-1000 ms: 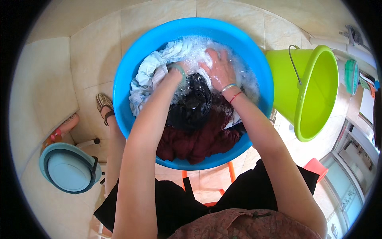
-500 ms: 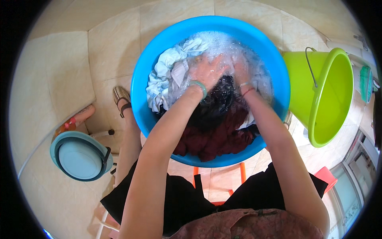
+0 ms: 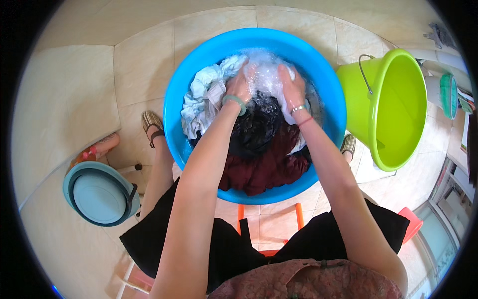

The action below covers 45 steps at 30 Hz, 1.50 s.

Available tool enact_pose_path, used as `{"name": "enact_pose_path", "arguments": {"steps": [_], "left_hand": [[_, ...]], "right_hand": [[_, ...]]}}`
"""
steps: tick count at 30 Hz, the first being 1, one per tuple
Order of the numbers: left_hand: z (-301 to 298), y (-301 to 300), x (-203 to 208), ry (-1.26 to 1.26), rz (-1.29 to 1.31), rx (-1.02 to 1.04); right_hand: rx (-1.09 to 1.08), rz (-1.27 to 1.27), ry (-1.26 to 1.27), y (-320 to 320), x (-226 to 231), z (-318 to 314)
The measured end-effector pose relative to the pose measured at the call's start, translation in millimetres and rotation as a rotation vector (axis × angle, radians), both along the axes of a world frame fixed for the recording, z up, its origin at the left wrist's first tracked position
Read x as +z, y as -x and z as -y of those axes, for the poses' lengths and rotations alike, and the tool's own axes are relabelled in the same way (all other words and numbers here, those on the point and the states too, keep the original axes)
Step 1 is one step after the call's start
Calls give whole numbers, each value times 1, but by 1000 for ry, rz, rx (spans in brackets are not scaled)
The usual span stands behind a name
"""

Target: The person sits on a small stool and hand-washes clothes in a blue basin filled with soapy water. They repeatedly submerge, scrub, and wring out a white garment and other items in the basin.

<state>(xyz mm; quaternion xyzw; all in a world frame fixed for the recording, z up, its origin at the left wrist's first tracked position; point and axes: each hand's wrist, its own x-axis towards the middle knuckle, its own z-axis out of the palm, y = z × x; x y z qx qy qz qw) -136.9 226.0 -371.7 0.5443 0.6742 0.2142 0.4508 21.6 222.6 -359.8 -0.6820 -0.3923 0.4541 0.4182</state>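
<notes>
A large blue basin (image 3: 334, 119) holds laundry in sudsy water. At its far side, a wet white cloth (image 3: 287, 110) covered in foam lies between my hands. My right hand (image 3: 293, 88) is closed on the cloth, which hangs below the palm. My left hand (image 3: 241, 85) grips its other side, its fingertips partly lost in suds. Against the left wall of the basin a pale blue-white garment (image 3: 203, 85) is bunched beside my left hand. A soaked black garment (image 3: 256, 127) lies below my hands, and a dark maroon garment (image 3: 259, 172) fills the near side.
To the right, a lime-green bucket (image 3: 403, 114) lies tipped with its mouth facing right. A grey-blue folding tub (image 3: 99, 197) stands at the left. Orange stool legs (image 3: 299, 215) show below the basin. A red plastic object (image 3: 411, 225) sits at the lower right.
My hands have come up out of the suds and moved apart, with white foamy cloth now showing between them. The whole view has shifted slightly, so the basin and bucket appear further left.
</notes>
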Motion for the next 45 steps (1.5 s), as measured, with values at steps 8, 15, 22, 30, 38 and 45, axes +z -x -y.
{"name": "enact_pose_path", "arguments": {"steps": [8,15,22,30,38,45], "left_hand": [[69,29,61,305,835,333],[143,28,120,28,117,22],[179,-21,102,-377,-229,94],[149,-26,63,-365,-529,-31],[82,-12,16,44,-522,-167],[11,-11,-50,60,-762,-883]], "right_hand": [[472,-344,-228,3,164,99],[311,-249,-197,-8,194,145],[487,478,-322,-6,125,164],[468,734,-220,12,56,137],[439,566,157,22,-11,63],[1061,1264,417,-26,-92,18]]}}
